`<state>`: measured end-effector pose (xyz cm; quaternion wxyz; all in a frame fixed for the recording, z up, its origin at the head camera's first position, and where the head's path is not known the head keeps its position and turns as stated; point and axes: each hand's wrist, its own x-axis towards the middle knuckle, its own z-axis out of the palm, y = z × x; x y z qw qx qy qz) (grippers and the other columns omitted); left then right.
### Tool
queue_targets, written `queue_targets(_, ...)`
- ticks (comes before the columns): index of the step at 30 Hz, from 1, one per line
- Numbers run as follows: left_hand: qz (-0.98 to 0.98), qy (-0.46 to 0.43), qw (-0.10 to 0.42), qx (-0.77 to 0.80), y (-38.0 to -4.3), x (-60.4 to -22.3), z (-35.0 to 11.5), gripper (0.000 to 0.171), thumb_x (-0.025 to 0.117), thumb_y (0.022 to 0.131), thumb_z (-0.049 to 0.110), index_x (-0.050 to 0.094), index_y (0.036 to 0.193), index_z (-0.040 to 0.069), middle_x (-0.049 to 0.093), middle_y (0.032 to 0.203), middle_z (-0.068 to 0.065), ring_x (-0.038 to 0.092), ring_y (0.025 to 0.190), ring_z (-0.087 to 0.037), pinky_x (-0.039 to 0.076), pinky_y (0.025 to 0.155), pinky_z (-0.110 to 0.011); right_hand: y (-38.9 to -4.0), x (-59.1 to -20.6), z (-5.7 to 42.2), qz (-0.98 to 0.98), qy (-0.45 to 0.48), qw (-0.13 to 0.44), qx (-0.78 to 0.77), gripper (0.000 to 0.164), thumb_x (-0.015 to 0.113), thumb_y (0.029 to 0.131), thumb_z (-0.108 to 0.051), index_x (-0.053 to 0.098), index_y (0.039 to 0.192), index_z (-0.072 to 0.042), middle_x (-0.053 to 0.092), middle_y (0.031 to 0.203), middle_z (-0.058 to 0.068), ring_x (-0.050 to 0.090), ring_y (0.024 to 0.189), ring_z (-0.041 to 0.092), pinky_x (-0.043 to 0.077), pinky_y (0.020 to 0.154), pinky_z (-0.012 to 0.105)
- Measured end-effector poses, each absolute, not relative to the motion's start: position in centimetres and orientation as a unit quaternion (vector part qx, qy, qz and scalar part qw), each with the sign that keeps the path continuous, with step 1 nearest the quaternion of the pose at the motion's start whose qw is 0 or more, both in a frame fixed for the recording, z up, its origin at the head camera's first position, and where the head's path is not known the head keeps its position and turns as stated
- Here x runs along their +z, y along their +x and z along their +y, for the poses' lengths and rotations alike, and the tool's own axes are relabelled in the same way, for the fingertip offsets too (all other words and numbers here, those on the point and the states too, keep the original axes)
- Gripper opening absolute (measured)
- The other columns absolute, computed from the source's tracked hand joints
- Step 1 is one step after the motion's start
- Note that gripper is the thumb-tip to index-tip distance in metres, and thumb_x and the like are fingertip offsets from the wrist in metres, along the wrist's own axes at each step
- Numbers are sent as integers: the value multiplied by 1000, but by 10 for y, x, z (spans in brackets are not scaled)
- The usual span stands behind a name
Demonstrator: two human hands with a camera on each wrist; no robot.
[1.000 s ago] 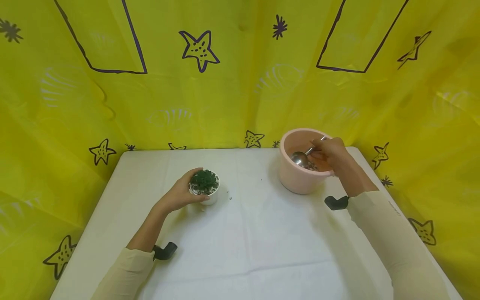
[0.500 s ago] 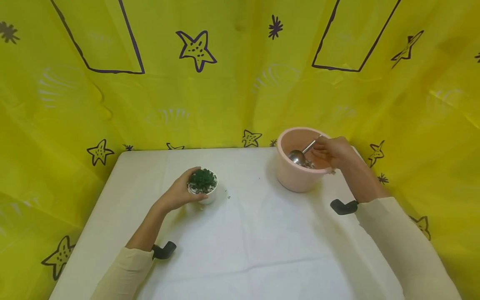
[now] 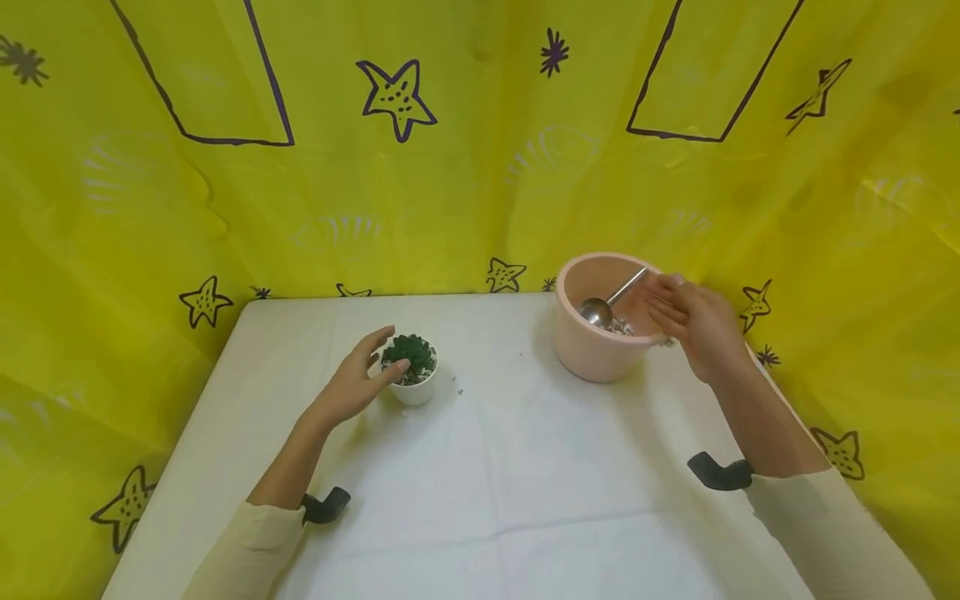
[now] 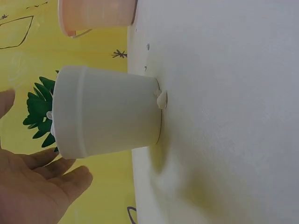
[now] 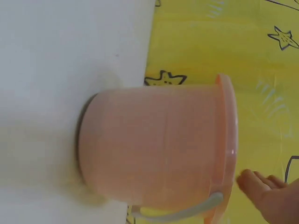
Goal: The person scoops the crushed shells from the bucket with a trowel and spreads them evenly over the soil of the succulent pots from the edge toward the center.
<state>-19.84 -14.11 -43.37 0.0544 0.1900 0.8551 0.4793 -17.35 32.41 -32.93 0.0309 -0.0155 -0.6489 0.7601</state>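
A small white pot (image 3: 414, 392) holds a dark green succulent (image 3: 409, 353) with pale pebbles around it, upright on the table. My left hand (image 3: 358, 379) is spread beside its left side, thumb and fingers apart; the left wrist view shows the fingers by the pot's rim, not wrapped round it. At the right stands a pink bucket (image 3: 600, 354). Inside it a metal ladle (image 3: 597, 312) leans with its handle on the rim, over some pebbles (image 3: 621, 327). My right hand (image 3: 701, 325) is at the bucket's right rim, fingers loosely extended, off the ladle.
A white cloth covers the table (image 3: 480, 467). Small crumbs (image 3: 460, 391) lie right of the pot, and a pale pebble (image 4: 161, 99) sits against its base. The bucket has a light handle (image 5: 182, 215) hanging at its side. A yellow patterned curtain (image 3: 450, 192) hangs behind.
My right hand has let go of the ladle, which stays in the bucket, and has drawn back to the right. My left hand has loosened from the pot and shifted slightly left.
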Motion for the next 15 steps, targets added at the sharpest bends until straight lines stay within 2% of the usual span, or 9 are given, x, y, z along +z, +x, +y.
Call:
queue_targets(2,861,188,34,472,-195,-432,-142,68,52,94,47,24,149,17,22,153,-6,21,138,-35,23,107,-55,-163,-336,323,-728,31,116,675,56,52,97,-30,40,139,4,47,137,15,48,123,20,38,99,27)
queue_targets(4,870,192,8,455,-192,-429,-144,66,48,96,46,24,149,17,22,153,-6,19,139,-32,20,108,-55,-156,-343,324,-809,73,202,547,47,53,97,-26,47,136,-1,53,133,9,49,122,17,36,101,23)
queue_targets(7,885,201,-38,419,-189,-427,-145,66,48,96,44,22,150,14,18,154,-8,13,141,-29,15,109,-56,-148,-354,329,-886,112,292,341,47,57,95,-25,48,138,-10,47,140,8,37,132,22,27,108,28)
queue_targets(10,901,205,-78,375,-187,-425,-146,70,48,96,44,19,150,11,13,156,-10,6,142,-31,12,108,-58,-146,-364,339,-907,146,308,246,58,58,92,-30,40,144,-10,34,148,12,19,140,28,14,112,45)
queue_targets(15,926,193,-117,301,-181,-423,-146,77,48,93,51,15,151,11,8,156,-11,0,142,-32,10,109,-59,-143,-384,361,-930,141,297,163,71,52,92,-44,27,149,-10,18,154,15,4,142,32,5,112,53)
